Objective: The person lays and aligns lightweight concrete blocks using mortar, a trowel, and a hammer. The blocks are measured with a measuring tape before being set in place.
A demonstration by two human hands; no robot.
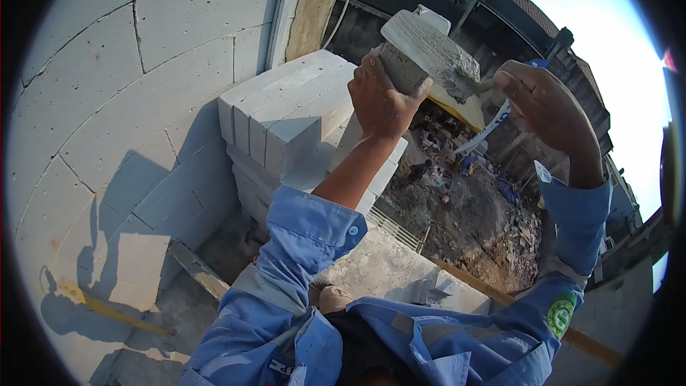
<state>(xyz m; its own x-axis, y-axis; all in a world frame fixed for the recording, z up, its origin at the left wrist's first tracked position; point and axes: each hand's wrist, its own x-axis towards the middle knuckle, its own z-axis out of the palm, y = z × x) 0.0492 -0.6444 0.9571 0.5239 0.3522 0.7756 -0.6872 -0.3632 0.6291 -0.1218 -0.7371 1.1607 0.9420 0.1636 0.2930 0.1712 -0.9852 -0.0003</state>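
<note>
My left hand is raised in front of me, its fingers and thumb wrapped round a grey, block-like piece coated in mortar. Above that piece lies the flat, mortar-smeared blade of a trowel. My right hand is closed at the trowel's handle end, to the right of the blade. Whether blade and grey piece are touching is hard to make out. Just below them shows a yellow-edged pale object, mostly covered. Left of my left hand stands a stack of white blocks.
A white block wall rises on the left, beside a door or window frame. Past the ledge, a wooden rail borders a drop to rubble ground. A yellow bar and a board lie low on the left.
</note>
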